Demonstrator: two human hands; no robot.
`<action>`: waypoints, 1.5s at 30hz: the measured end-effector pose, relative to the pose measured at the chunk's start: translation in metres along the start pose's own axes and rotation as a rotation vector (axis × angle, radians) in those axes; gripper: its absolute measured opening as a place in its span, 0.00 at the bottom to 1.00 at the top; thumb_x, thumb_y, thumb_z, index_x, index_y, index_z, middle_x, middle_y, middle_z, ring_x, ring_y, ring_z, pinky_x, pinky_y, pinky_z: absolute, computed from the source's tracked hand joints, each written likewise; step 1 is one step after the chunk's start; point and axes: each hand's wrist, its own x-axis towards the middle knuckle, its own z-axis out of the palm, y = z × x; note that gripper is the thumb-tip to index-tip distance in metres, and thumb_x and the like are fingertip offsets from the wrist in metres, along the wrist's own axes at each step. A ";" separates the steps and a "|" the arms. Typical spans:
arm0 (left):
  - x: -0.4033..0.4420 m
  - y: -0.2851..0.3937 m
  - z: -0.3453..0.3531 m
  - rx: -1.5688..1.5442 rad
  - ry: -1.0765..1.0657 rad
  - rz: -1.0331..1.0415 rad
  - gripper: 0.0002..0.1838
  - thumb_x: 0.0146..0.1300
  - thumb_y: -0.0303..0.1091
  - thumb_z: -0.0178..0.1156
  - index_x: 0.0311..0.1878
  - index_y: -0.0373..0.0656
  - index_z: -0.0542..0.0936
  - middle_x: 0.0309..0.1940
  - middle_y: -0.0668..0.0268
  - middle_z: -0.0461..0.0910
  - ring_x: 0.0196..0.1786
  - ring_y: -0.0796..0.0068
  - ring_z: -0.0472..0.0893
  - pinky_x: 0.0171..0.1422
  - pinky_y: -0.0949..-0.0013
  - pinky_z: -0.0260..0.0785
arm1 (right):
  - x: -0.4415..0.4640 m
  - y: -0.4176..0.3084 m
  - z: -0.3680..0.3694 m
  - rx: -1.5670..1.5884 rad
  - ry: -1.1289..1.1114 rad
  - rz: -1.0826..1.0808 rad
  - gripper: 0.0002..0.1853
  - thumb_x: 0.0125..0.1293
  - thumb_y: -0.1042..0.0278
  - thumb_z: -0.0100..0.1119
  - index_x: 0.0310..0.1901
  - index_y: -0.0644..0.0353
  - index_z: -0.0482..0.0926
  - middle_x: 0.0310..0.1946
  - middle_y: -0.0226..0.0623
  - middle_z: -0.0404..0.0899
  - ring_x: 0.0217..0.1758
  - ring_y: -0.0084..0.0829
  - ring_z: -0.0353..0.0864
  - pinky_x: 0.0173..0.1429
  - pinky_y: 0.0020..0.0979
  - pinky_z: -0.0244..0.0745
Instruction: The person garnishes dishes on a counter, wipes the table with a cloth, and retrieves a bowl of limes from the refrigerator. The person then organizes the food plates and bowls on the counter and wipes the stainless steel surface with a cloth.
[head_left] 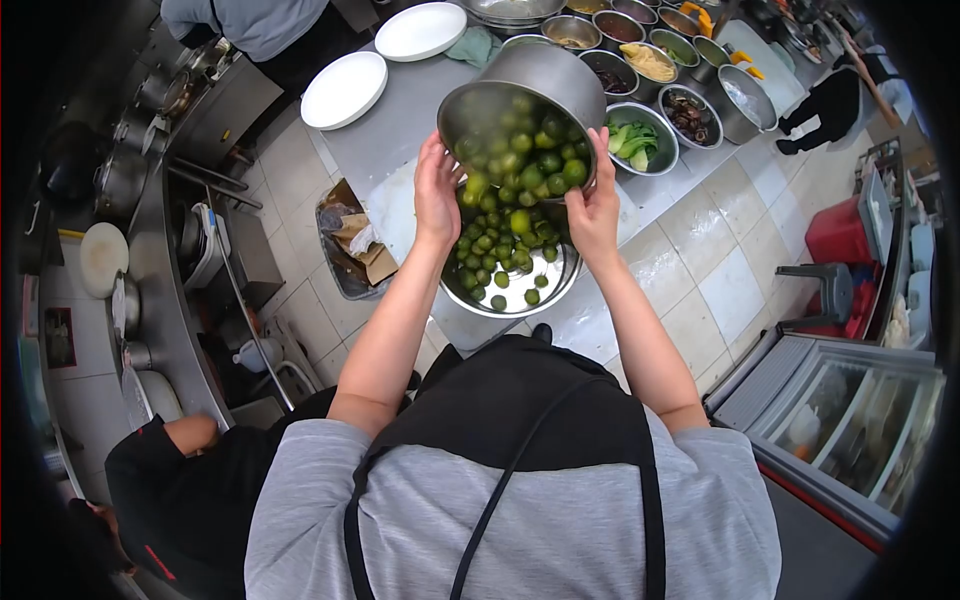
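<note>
Place: a working kitchen, by its look a restaurant's rather than a home's
Counter: a long metal counter (400, 120) with two white plates (343, 90) (421, 31) on it
Ingredients: rows of round metal bowls — one of leafy greens (641, 139), one of yellow pieces (648, 62), one of dark pieces (690, 116)
Cookware: pots (120, 180) along the left side
Floor: pale tiles (650, 285), shiny in places
Cold storage: a glass-topped chest (850, 420) at the right, its contents too blurred to name
People: a black apron (520, 405) on the wearer — others stand nearby
</note>
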 end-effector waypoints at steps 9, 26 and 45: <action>-0.002 -0.004 0.003 -0.028 0.022 0.019 0.23 0.61 0.44 0.42 0.55 0.42 0.63 0.54 0.66 0.65 0.55 0.73 0.65 0.56 0.68 0.53 | -0.001 -0.005 -0.001 -0.011 0.010 0.001 0.35 0.47 0.85 0.43 0.61 0.50 0.57 0.64 0.52 0.47 0.23 0.17 0.63 0.26 0.17 0.58; 0.058 0.008 0.021 0.259 0.060 -0.062 0.23 0.49 0.24 0.52 0.52 0.36 0.68 0.45 0.57 0.72 0.45 0.70 0.72 0.49 0.70 0.64 | 0.079 0.002 -0.024 0.452 -0.226 0.705 0.40 0.46 0.87 0.37 0.63 0.44 0.44 0.54 0.48 0.60 0.43 0.45 0.75 0.30 0.36 0.81; -0.182 0.149 -0.054 -0.008 1.118 0.201 0.12 0.36 0.18 0.54 0.29 0.36 0.71 0.20 0.64 0.71 0.19 0.70 0.73 0.19 0.68 0.69 | 0.069 -0.142 0.149 0.494 -1.571 0.541 0.31 0.53 0.82 0.46 0.60 0.55 0.53 0.49 0.45 0.67 0.38 0.33 0.77 0.31 0.28 0.78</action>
